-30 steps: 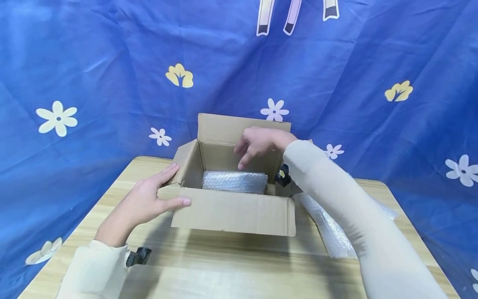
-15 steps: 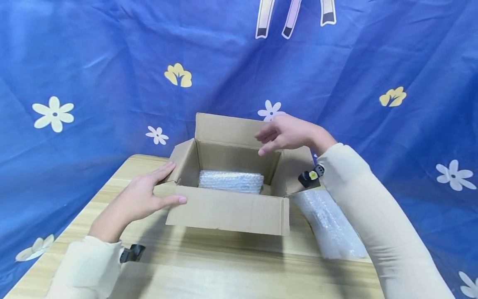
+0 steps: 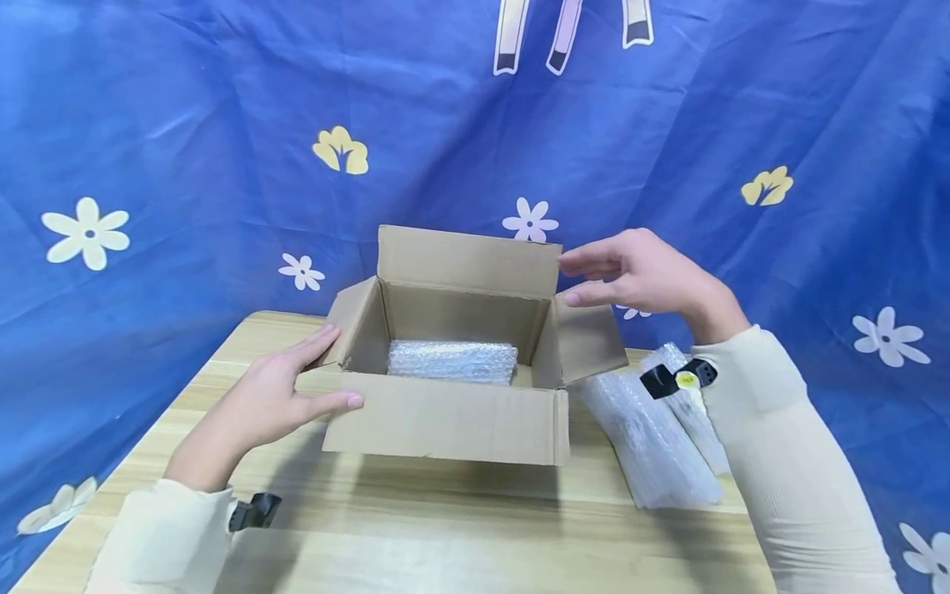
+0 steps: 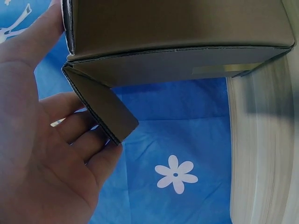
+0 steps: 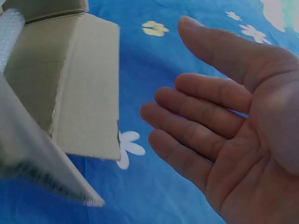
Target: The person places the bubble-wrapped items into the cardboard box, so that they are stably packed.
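Observation:
An open cardboard box [image 3: 445, 425] stands on the table with its flaps spread. Inside it lies a bubble-wrapped package [image 3: 451, 361]. My left hand [image 3: 260, 404] holds the box at its front left corner, thumb on the front flap. In the left wrist view, that hand's fingers [image 4: 105, 163] curl behind the small side flap [image 4: 105, 105]. Over the box's right flap [image 3: 591, 334] hovers my right hand [image 3: 646, 276], holding nothing. The right wrist view shows its palm [image 5: 233, 158] with fingers relaxed and thumb apart, beside that flap.
Two bubble-wrapped pieces, a wide one [image 3: 653, 445] and a narrower one [image 3: 693, 412], lie on the wooden table [image 3: 416, 536] right of the box. A blue curtain [image 3: 445, 107] with printed flowers hangs right behind the table.
My right hand has moved from above the box's inside out to the right, past the right flap. The left hand keeps its hold on the box corner.

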The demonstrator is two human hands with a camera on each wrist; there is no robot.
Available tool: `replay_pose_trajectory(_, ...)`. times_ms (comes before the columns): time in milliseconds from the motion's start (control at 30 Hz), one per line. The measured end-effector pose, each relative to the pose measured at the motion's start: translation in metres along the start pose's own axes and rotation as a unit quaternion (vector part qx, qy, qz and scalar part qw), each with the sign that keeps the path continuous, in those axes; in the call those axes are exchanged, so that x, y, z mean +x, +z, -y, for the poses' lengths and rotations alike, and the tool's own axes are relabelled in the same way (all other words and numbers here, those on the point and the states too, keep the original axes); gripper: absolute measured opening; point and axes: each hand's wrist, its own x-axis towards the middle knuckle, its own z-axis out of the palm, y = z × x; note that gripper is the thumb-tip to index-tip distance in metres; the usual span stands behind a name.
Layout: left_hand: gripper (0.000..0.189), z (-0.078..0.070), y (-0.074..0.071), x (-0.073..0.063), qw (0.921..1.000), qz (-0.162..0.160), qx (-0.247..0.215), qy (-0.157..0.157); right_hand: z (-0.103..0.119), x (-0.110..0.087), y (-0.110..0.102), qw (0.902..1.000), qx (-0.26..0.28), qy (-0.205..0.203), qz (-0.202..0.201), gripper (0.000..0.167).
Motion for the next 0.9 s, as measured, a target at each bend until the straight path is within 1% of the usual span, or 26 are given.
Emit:
replay_pose_trajectory(133, 0.104, 0.000, -0.001, 0.000, 1.0000, -0.004, 0.003, 0.004, -0.008, -0.020, 0.001, 0.9994, 0.005, -0.003, -0.035, 0.048)
replay_pose_trajectory(333, 0.105, 0.001, 0.001, -0.001, 1.0000, -0.005, 0.006, 0.004, -0.015, -0.049, 0.002, 0.9964, 0.037, 0.022, -0.072, 0.047)
replay_pose_trajectory(467, 0.104, 0.003, 0.002, -0.001, 0.9999, -0.013, 0.005, 0.010, -0.019, -0.066, 0.005, 0.9931, 0.043, 0.030, -0.104, 0.046)
replay_pose_trajectory(600, 0.103, 0.004, 0.002, -0.001, 0.9997, -0.021, 0.006, 0.014, -0.027, -0.082, 0.013, 0.9887, 0.048, 0.042, -0.135, 0.045)
replay_pose_trajectory(900, 0.103, 0.003, 0.004, -0.001, 0.9998, -0.018, 0.004, 0.012, -0.046, -0.118, 0.037, 0.9771, 0.078, 0.072, -0.184, 0.047)
